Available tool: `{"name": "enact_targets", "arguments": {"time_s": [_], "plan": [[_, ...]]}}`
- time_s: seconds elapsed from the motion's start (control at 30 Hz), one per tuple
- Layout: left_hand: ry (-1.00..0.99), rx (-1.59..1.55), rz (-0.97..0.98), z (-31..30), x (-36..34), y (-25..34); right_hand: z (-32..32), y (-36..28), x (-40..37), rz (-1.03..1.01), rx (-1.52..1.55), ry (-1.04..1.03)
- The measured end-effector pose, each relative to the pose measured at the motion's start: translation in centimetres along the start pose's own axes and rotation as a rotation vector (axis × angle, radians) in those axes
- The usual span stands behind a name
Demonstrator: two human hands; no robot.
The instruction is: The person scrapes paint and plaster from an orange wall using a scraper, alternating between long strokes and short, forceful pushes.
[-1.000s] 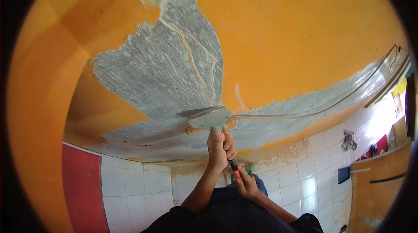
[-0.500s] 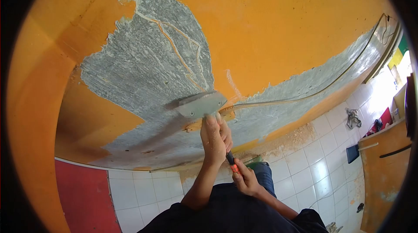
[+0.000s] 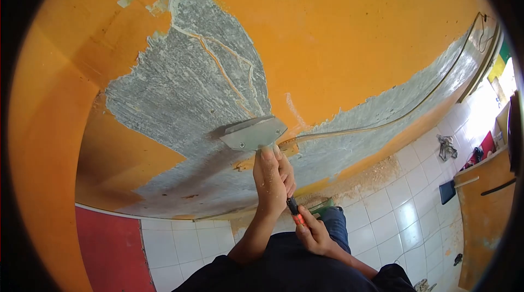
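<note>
A wide metal scraper [image 3: 254, 133] lies against the wall where the grey scraped patch [image 3: 180, 84] meets the orange paint [image 3: 338, 35]. My left hand [image 3: 271, 174] is wrapped round its neck, just below the blade. Lower down, my right hand [image 3: 314, 232] is closed on the black and orange handle [image 3: 296, 213] of the same scraper. Thin cracks or grooves run down the grey patch to the blade. Beside the blade, a cable [image 3: 371, 128] curves off to the right along the wall.
White floor tiles [image 3: 382, 204] with dust along the wall lie below. A red panel [image 3: 112, 248] is at lower left. At right are an orange wooden surface [image 3: 486, 226], a dark dustpan-like object [image 3: 447, 192] and a crumpled grey thing [image 3: 447, 148].
The view has shifted slightly, so the wall and floor appear a little lower and to the right. Both hands keep their hold, and the blade has barely moved against the wall.
</note>
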State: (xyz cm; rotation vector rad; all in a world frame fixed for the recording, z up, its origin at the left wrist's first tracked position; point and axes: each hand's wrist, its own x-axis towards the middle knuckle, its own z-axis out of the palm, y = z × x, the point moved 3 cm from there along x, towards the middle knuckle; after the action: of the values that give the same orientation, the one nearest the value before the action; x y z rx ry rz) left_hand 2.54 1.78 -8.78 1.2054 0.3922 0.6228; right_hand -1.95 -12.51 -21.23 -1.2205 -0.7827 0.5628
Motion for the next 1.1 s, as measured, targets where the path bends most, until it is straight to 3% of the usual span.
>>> {"name": "enact_targets", "arguments": {"time_s": [0.2,0.27,0.5,0.73,0.87,1.1], "plan": [[-0.080,-0.055,-0.065,-0.5,-0.1,-0.6,0.3,0.1,-0.9,-0.001,0.108,-0.004],[-0.312,-0.331,-0.086,-0.9,0.2,-1.5,0.1,0.2,-1.0,-0.001,0.081,-0.022],[-0.444,-0.632,-0.114,-1.7,0.6,-3.3,0.2,1.2,-0.9,0.039,0.051,-0.021],[-0.484,-0.628,-0.085,-0.7,1.3,-0.7,0.4,0.3,-0.3,-0.065,0.039,-0.024],[-0.472,-0.577,-0.085,-0.8,0.7,-1.5,0.6,0.3,-0.8,-0.063,0.181,-0.024],[-0.485,-0.661,-0.098,-0.7,0.8,-1.7,0.2,0.6,-0.5,-0.018,0.124,-0.048]]}}
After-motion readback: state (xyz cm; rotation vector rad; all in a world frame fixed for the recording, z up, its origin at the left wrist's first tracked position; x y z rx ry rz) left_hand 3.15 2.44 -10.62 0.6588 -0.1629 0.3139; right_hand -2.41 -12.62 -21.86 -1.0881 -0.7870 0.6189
